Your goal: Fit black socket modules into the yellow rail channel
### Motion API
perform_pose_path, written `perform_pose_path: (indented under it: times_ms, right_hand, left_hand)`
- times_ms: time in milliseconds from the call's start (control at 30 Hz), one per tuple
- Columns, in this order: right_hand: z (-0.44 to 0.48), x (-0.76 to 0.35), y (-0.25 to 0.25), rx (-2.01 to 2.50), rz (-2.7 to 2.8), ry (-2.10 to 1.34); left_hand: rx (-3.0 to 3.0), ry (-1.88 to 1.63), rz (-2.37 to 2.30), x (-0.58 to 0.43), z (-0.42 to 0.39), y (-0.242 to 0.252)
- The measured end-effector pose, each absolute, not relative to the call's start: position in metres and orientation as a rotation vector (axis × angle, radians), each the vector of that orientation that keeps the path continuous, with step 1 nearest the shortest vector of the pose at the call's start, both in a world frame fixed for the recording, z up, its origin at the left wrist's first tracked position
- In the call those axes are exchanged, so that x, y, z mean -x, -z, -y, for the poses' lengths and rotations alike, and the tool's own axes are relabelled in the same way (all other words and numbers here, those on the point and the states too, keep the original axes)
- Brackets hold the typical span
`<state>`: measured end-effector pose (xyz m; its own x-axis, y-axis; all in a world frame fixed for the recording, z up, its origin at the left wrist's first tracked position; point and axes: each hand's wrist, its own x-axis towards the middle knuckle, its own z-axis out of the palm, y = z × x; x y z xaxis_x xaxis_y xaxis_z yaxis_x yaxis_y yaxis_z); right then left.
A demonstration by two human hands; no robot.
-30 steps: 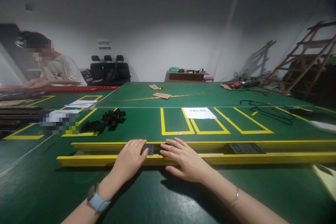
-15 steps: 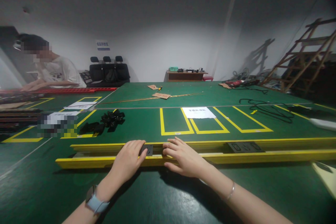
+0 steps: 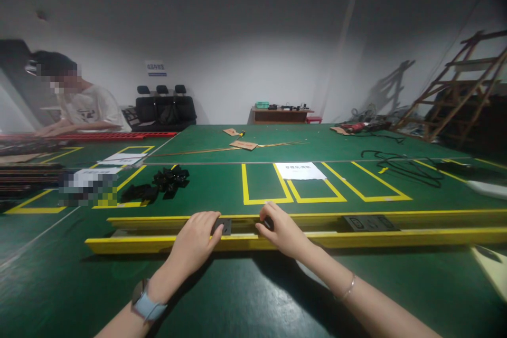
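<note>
Rail (image 3: pixel 138 244), yellow, long, open-topped channel, lying L–R across near part of green table (image 3: pixel 214 179), running out of frame at R. L hand (image 3: pixel 195 235) over rail's L part, fingers tog. & curled over black block (image 3: pixel 226 226), thumb on near side: clamped on it, block in channel, R end exposed. R hand (image 3: pixel 283 229) near that, also over channel, gap btwn the two; thumb & fingers closed around dark rounded pc (image 3: pixel 268 222), mostly hidden by hand, exact shape can't tell. Blk plate (image 3: pixel 371 223) w/ oval markings in same channel, well R of R hand. Blue-strap watch (image 3: pixel 149 302) on L wrist, thin bracelet (image 3: pixel 350 288) on R wrist. Beyond rail: yellow tape outlines (image 3: pixel 268 202) on tabletop, white sheet (image 3: pixel 303 171) w/ printed chars partly over one, pile of blk parts (image 3: pixel 172 182) to L, loose blk cable (image 3: pixel 420 169) to R. Farther back: cardboard pcs (image 3: pixel 243 145) near table's middle, red rail (image 3: pixel 158 134) at far L w/ co-worker (image 3: pixel 101 108) leaning behind it. Bkgd: blk seats (image 3: pixel 164 111), brown desk (image 3: pixel 280 115) w/ small items, wooden ladder (image 3: pixel 455 90) at R. Pale yellow item (image 3: pixel 491 272) cut off at R edge, nr side.
</note>
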<state>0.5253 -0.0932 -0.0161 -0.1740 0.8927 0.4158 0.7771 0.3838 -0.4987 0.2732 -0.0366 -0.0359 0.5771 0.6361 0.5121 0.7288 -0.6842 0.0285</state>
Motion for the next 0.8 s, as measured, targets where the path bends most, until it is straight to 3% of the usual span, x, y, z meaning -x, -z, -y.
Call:
perform_pose_path:
  times_ms: [500,800]
  right_hand:
    - [0.102,-0.531,0.007,2.275,1.909,0.016]
    - [0.099,-0.538,0.001,2.28,1.979,-0.083]
  left_hand:
    - [2.635,0.748,1.137,-0.273,0.036,0.036]
    - [2.642,0.766,1.146,-0.273,0.037,0.034]
